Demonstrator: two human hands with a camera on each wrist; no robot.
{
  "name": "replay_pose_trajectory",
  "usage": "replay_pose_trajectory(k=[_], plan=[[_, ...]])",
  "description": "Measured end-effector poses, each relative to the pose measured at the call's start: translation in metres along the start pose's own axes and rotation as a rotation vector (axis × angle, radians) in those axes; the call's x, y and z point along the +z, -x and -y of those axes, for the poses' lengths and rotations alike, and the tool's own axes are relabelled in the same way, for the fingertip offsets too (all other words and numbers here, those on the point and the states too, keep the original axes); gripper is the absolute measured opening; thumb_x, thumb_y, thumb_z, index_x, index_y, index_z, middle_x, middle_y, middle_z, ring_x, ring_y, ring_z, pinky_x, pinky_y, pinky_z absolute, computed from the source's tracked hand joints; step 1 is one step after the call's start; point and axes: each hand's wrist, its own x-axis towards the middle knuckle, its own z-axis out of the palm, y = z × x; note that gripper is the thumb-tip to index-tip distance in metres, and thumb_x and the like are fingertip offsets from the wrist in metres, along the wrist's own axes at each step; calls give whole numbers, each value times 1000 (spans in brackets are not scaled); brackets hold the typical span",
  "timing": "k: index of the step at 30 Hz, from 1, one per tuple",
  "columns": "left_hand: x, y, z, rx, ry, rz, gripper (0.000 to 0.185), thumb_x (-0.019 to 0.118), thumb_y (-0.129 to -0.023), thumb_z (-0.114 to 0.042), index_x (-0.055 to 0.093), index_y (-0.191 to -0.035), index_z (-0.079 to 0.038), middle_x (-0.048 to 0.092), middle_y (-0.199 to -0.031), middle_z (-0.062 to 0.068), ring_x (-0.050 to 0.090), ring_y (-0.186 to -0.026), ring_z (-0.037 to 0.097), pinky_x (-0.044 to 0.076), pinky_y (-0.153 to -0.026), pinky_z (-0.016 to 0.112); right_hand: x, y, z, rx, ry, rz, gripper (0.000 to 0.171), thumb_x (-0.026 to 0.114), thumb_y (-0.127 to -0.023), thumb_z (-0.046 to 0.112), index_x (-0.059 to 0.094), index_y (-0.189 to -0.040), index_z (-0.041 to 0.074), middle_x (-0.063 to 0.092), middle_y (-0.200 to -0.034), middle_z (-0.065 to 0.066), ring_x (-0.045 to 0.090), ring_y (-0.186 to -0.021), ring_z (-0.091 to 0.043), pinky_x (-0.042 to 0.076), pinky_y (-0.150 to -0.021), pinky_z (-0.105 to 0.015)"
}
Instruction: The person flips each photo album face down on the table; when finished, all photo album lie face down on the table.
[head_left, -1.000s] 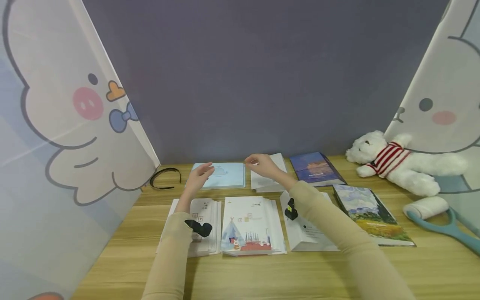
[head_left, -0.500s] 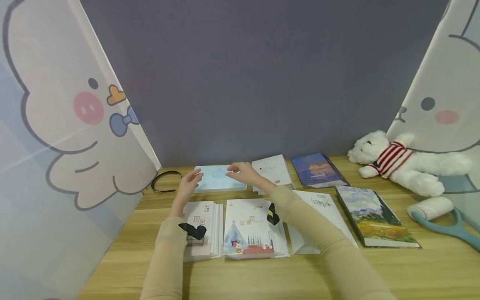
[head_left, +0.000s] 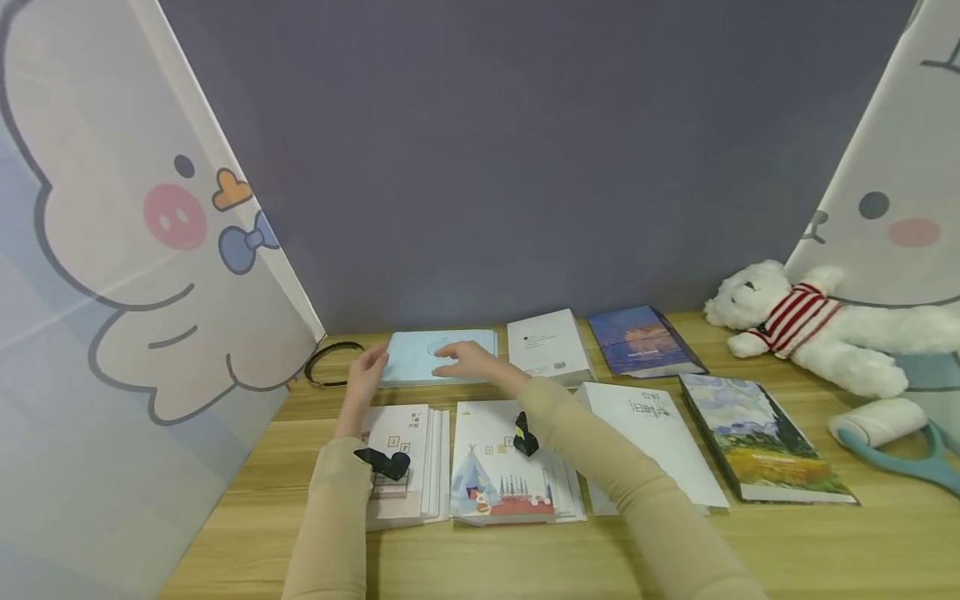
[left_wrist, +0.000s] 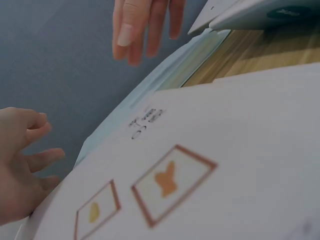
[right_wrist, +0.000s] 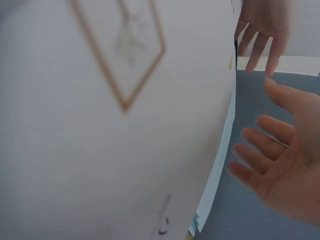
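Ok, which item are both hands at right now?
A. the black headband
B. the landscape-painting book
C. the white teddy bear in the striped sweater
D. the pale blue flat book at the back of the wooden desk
D: the left hand and right hand sit at the pale blue flat book, one at each side.

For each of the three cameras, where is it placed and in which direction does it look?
Head: worn on the head, looks forward and down at the table; both sleeves, the left hand and the right hand show at the light blue book.
Left wrist: low above a white book, faces the wall; both hands show.
Right wrist: low beside a white cover; both hands show.
Shared: both wrist views show the light blue book's edge.
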Motion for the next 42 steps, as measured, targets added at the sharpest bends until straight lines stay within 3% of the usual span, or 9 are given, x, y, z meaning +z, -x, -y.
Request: replay_pose_trajectory(k=[5,8,19,25,30,37,42], plan=[[-1,2,3,-56,-87,27,49,37,-102,-26,33,-144,-1,33,-147,24,31,-135,38,26,-113,50,5,1,2,58,102,135,51,52,-96,33,45,-140,9,45,-144,-8,38,-135,-28,31,-112,-41],[-1,3,6,-96,-108,48,50,36,-102,-26,30,-145,0,31,-147,25,30,-136,40,25,-113,51,7,3,5,66,147,171,48,49,-97,32,45,-140,9,44,-144,-8,36,-136,-28,28,-114,-42],[-2,2,9,-102,-181,30,48,33,-103,-24,33,-143,3,34,-143,28,34,-132,42,31,-109,52,6,5,9,111,228,151,45,50,-96,32,51,-135,8,53,-137,-7,46,-129,-25,34,-111,-37],[-3,1,8,-143,-138,16,47,33,-102,-23,35,-141,4,33,-144,27,31,-134,40,28,-111,50,3,6,11,128,198,102,37,53,-96,28,60,-126,7,62,-125,-7,56,-117,-22,45,-101,-34],[-6,2,9,-162,-117,29,46,34,-103,-22,35,-141,4,31,-146,27,27,-136,40,25,-113,50,0,8,13,120,149,86,36,53,-96,26,61,-124,6,65,-119,-8,59,-112,-22,47,-97,-35],[-5,1,12,-172,-111,19,45,34,-102,-22,37,-140,3,31,-146,26,28,-136,40,26,-113,50,7,2,16,35,103,150,44,52,-96,29,51,-134,7,52,-137,-9,46,-129,-25,38,-108,-37],[-3,-1,14,-196,-71,-22,47,35,-101,-22,38,-140,4,40,-139,27,43,-124,36,44,-99,41,16,-3,22,0,102,226,47,49,-97,29,45,-140,11,46,-143,-5,39,-135,-23,32,-112,-37]])
